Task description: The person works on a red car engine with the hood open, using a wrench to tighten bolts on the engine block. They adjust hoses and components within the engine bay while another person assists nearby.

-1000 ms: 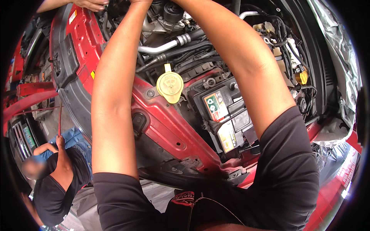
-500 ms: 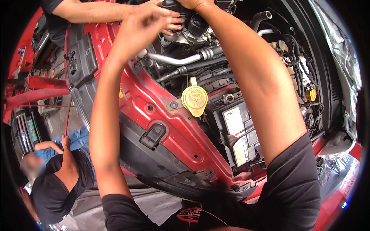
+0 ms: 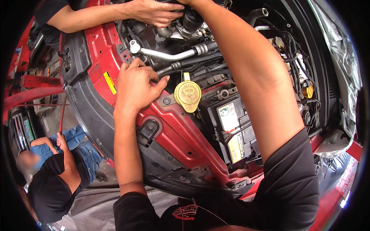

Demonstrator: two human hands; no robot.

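Observation:
My left hand [image 3: 140, 85] rests on the red front crossmember [image 3: 175, 127] of an opened engine bay. Its fingers are loosely bent and the thumb stands apart; no tool shows in it. Beside its thumb is the yellow washer-fluid cap [image 3: 188, 95], and just beyond its fingers runs a silver metal pipe [image 3: 167, 56]. My right hand [image 3: 194, 2] reaches to the top edge by a black cylindrical engine part [image 3: 192, 21]; its fingers are cut off from view. Another person's hand [image 3: 158, 13] reaches in from the left at the same engine area.
A black car battery [image 3: 235, 129] with labels sits under my right forearm. Silver sheeting [image 3: 335, 46] covers the right side. At lower left a second person [image 3: 58, 181] holds a red rod [image 3: 63, 115]. A yellow sticker [image 3: 110, 82] is on the red panel.
My left hand has come back from the engine parts at the top onto the red crossmember. The other person's hand is now uncovered. The view has shifted slightly.

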